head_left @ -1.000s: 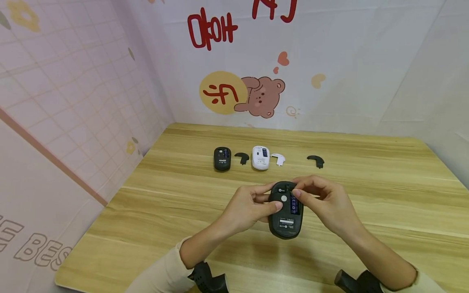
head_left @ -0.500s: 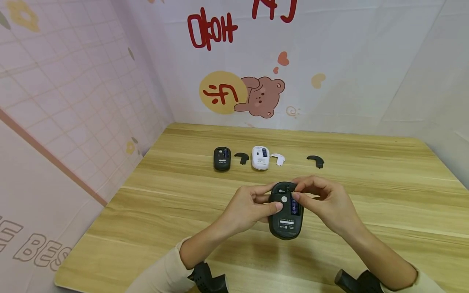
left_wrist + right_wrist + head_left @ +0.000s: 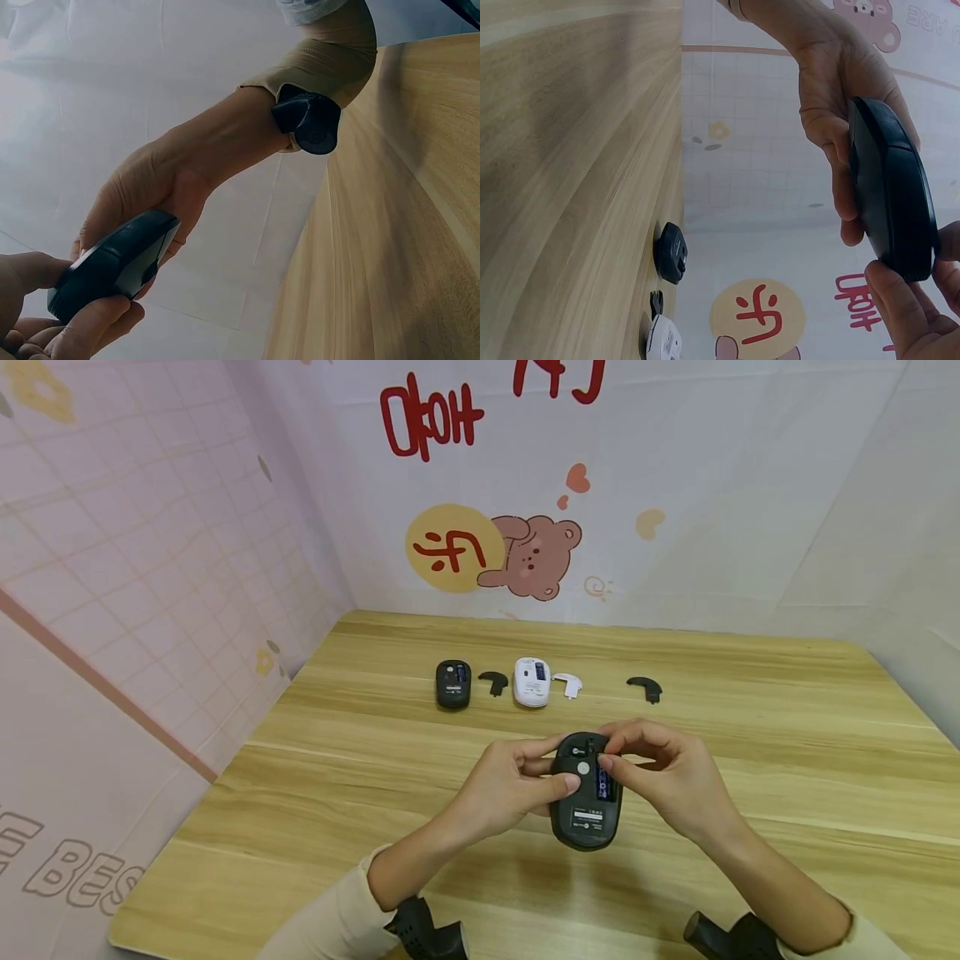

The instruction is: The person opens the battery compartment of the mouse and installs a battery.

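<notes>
A black computer mouse (image 3: 586, 827) is held above the table, underside up, with its battery slot uncovered. Inside the slot lies a dark blue battery (image 3: 604, 785). My left hand (image 3: 510, 781) grips the mouse from the left, thumb on the underside by a round light spot and fingers behind. My right hand (image 3: 667, 768) pinches the upper right edge, its thumb tip over the top end of the battery and its index finger at the rim. In the right wrist view the mouse (image 3: 892, 187) shows side-on between both hands.
Farther back on the wooden table (image 3: 337, 785) lie another upturned black mouse (image 3: 453, 695), a black battery cover (image 3: 493, 680), a white mouse (image 3: 532, 693), a white cover (image 3: 569, 682) and a second black cover (image 3: 648, 686). A printed cloth wall (image 3: 712, 527) stands behind.
My right thumb has slid slightly down over the battery's top end. My left hand and the mouse stay almost still, and the head view has shifted a little.
</notes>
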